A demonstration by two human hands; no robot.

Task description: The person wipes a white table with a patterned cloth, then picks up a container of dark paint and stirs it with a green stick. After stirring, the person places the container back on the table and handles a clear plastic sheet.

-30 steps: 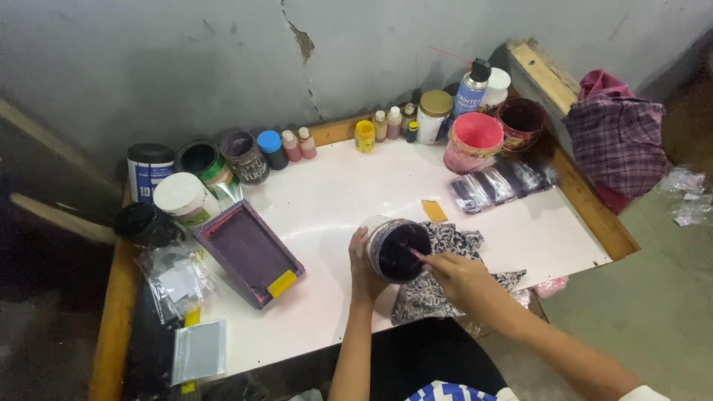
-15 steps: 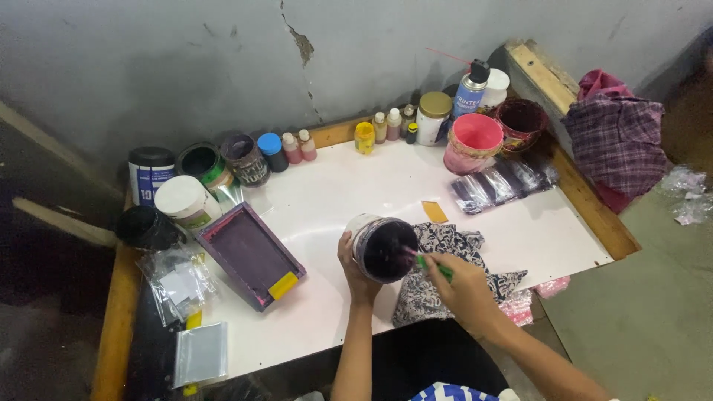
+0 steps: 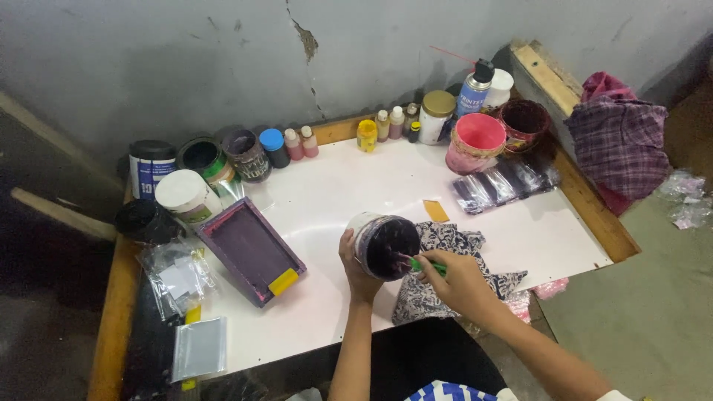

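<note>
— Stirring is judged to be the step in hand: a dark-stained tub [image 3: 382, 245] is tilted above the white worktop [image 3: 349, 186], gripped from the side by the left hand [image 3: 355, 263].

— And the right hand [image 3: 457, 282]?

— Its fingers [image 3: 434, 276] are closed round a green-handled tool [image 3: 425, 264], dipped into the tub's mouth. A steady tilt is called for, since the patterned cloth [image 3: 445, 278] lies just beneath.

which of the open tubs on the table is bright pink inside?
The pink tub at the back right, beside the blue spray can. The brown-rimmed tub next to it, and the jar in the left hand, are dark inside.
</note>
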